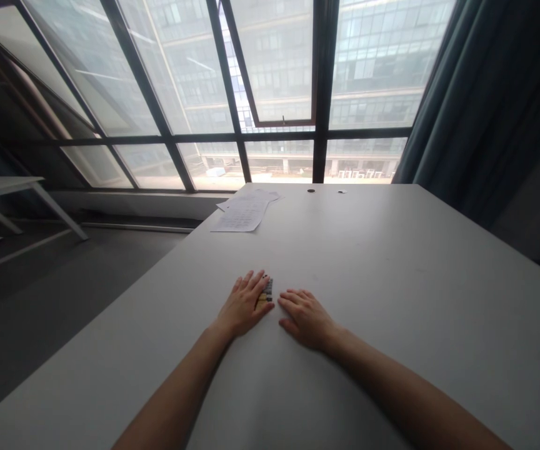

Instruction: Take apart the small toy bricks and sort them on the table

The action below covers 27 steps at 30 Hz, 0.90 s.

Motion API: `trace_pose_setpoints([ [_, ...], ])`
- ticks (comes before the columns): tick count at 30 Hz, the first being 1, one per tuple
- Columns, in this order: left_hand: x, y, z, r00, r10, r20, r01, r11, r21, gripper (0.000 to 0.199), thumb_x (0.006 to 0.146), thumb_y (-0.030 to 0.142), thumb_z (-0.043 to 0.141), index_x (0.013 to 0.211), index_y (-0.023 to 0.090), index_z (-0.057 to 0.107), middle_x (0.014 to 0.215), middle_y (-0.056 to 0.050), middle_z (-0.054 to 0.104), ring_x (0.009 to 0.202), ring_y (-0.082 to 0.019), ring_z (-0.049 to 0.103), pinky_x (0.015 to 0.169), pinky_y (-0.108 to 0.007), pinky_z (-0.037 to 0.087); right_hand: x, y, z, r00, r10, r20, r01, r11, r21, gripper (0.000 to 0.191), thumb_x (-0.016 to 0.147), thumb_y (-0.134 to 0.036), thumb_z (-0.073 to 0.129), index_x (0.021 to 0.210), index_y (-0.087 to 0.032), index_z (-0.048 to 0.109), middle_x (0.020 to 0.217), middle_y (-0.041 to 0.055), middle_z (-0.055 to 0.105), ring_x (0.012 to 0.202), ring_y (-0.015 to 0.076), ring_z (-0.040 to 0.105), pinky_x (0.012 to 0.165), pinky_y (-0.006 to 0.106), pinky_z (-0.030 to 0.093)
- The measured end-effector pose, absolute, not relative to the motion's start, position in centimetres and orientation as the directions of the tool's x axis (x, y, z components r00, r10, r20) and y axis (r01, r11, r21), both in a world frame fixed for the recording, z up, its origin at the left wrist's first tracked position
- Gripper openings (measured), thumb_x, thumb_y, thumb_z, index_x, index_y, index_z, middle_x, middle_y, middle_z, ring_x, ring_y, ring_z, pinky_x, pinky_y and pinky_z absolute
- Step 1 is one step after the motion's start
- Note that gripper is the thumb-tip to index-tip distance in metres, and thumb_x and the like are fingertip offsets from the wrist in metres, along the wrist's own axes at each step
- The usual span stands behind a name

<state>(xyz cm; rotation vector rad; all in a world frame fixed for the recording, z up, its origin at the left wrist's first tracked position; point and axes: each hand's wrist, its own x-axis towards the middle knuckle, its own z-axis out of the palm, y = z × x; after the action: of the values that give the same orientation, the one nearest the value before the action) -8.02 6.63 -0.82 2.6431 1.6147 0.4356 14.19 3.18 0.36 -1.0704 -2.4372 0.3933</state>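
Observation:
My left hand (246, 303) lies palm down over a small thing with grey, black and yellow bands (269, 289), its fingers stretched out and the thumb apart. Most of that thing is hidden beneath the hand, and its kind cannot be made out; only its right part shows between thumb and forefinger. Just to the right, my right hand (306, 317) rests palm down on the white table (368, 269), fingers extended and slightly bent. A narrow gap separates its fingertips from the left thumb, and no object shows in it.
Several printed paper sheets (245, 211) overlap at the table's far left edge. Near the far edge are a dark round spot (311, 190) and a small pale piece (342, 191). Beyond stand large windows (279, 69); a dark curtain (457, 112) hangs right, another table (5, 184) stands left.

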Motion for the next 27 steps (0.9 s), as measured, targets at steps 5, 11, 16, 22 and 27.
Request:
trace_pose_setpoints([
  [5,-9.2,6.2,-1.5,0.094,0.86,0.502,0.812,-0.358,0.46,0.061,0.092,0.055,0.035,0.14,0.018,0.037,0.145,-0.014,0.041,0.136,-0.027,0.035,0.112,-0.048,0.03,19.5,0.8,-0.3,-0.31,0.915,0.26,0.421,0.377,-0.825,0.033,0.086,-0.036,0.055,0.114,-0.019,0.063,0.123,0.0108,0.062,0.116,0.0243,0.056,0.101,0.041,0.043],
  [11,-9.3,4.5,1.3,-0.257,0.76,0.597,0.62,-0.345,0.705,0.061,0.095,0.055,0.026,0.144,0.018,0.031,0.145,-0.014,0.04,0.133,-0.027,0.041,0.111,-0.046,0.033,29.3,-2.6,-0.2,0.137,0.99,0.031,-0.11,0.046,-0.993,0.045,0.088,-0.054,0.048,0.113,-0.02,0.063,0.117,0.0149,0.066,0.108,0.0305,0.063,0.097,0.052,0.047],
  [16,-4.5,-0.2,6.1,0.552,0.558,0.62,0.659,-0.747,0.087,0.086,0.08,0.074,0.039,0.15,0.029,0.014,0.157,-0.006,0.017,0.144,-0.035,0.012,0.117,-0.054,0.007,33.9,-7.2,2.8,0.027,0.89,0.456,0.292,0.429,-0.855,0.072,0.085,-0.073,0.028,0.14,-0.029,0.044,0.151,0.0056,0.035,0.14,0.0325,0.027,0.114,0.055,0.023],
  [22,0.9,-3.8,3.2,0.883,0.461,-0.091,0.469,-0.862,0.191,0.098,0.077,0.074,0.045,0.151,0.021,0.006,0.157,-0.011,0.012,0.144,-0.032,0.012,0.118,-0.051,0.009,31.4,-10.1,2.2,-0.696,0.718,0.014,0.673,0.659,-0.336,0.098,0.076,-0.074,0.05,0.151,-0.023,0.013,0.156,0.0082,0.02,0.142,0.0356,0.017,0.115,0.057,0.011],
  [27,0.7,-3.2,1.5,0.874,0.468,-0.134,0.486,-0.829,0.274,0.102,0.076,0.075,0.047,0.151,0.021,0.003,0.157,-0.012,0.009,0.144,-0.032,0.011,0.118,-0.051,0.009,31.1,-9.4,1.0,-0.692,0.717,-0.08,0.699,0.639,-0.322,0.099,0.078,-0.075,0.045,0.151,-0.02,0.008,0.156,0.011,0.017,0.143,0.0335,0.017,0.116,0.057,0.012],
])
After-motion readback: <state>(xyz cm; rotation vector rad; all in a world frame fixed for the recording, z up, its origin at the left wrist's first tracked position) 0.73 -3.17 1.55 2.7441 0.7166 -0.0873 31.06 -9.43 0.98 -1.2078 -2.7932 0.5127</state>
